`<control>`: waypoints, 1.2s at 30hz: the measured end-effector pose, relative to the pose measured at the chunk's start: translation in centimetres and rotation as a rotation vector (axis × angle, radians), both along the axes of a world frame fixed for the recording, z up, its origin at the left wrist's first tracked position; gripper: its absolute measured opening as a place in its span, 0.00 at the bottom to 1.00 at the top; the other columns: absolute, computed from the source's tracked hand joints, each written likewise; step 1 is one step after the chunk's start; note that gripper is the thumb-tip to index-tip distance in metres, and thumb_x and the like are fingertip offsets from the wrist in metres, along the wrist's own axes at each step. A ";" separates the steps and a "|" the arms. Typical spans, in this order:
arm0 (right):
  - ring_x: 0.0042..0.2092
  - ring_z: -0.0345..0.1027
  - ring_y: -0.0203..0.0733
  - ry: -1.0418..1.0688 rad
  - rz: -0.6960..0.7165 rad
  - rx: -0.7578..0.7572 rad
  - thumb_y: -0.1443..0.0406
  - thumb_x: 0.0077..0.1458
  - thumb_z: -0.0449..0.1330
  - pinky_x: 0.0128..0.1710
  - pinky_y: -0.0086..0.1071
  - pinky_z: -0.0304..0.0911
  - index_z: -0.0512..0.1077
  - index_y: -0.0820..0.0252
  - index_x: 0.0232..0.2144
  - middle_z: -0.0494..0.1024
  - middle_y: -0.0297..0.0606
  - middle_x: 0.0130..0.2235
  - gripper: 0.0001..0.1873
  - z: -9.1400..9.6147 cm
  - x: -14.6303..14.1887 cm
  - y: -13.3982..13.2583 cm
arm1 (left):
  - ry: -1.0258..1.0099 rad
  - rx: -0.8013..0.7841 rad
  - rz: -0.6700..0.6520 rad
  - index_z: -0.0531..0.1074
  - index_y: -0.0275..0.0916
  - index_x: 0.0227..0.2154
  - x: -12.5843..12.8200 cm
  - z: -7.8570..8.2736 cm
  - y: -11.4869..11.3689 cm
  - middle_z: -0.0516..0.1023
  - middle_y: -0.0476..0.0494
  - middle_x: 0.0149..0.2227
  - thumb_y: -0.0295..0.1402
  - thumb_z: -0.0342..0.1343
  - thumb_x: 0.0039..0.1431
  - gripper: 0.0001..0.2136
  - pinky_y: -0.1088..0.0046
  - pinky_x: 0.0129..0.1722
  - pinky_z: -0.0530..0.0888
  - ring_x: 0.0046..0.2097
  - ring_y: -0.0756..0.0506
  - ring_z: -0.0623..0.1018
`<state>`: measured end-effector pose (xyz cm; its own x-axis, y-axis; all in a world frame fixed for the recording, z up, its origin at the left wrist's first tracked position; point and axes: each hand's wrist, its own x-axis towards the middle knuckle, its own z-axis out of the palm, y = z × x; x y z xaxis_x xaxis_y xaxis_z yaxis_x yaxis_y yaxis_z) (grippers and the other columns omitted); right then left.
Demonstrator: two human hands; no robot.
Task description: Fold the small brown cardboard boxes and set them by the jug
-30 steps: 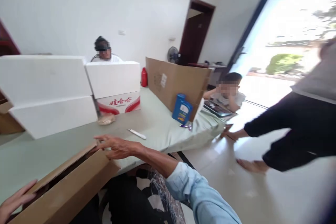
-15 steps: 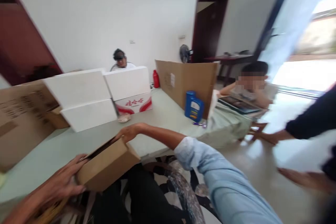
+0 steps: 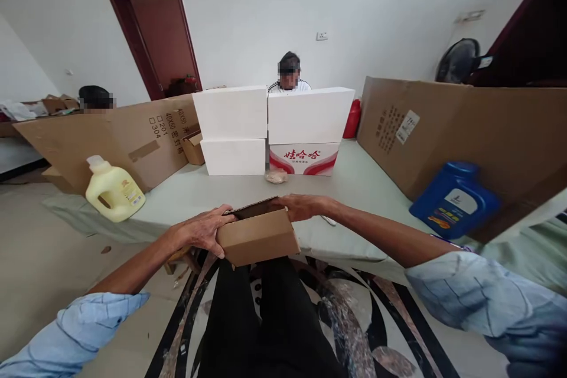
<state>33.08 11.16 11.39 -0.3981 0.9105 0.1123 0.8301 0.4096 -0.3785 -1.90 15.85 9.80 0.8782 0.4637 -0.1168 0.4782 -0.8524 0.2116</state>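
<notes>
Cardboard box, now central in view, previously lower left.

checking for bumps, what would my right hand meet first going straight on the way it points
The small cardboard box, which the right hand touches; beyond it, perhaps the left hand, though depth is unclear.

Beyond the carton, a hand could pass over the cloth until stacked boxes ahead or the bottle and cardboard at right block it.
</notes>
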 end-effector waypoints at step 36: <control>0.36 0.71 0.43 0.579 -0.233 -0.148 0.56 0.61 0.61 0.36 0.34 0.66 0.82 0.56 0.58 0.80 0.34 0.36 0.26 1.3 1.1 -6.5 | -0.686 -0.083 0.241 0.68 0.44 0.49 -1.8 -5.3 -2.7 0.51 0.25 0.77 0.39 0.82 0.43 0.34 0.49 0.60 0.78 0.72 0.26 0.68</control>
<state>34.16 4.63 12.72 -0.1008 0.9881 0.1164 0.5352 0.1525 -0.8309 -3.72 13.18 4.50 0.6415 0.6667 0.3795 0.3869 -0.7084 0.5904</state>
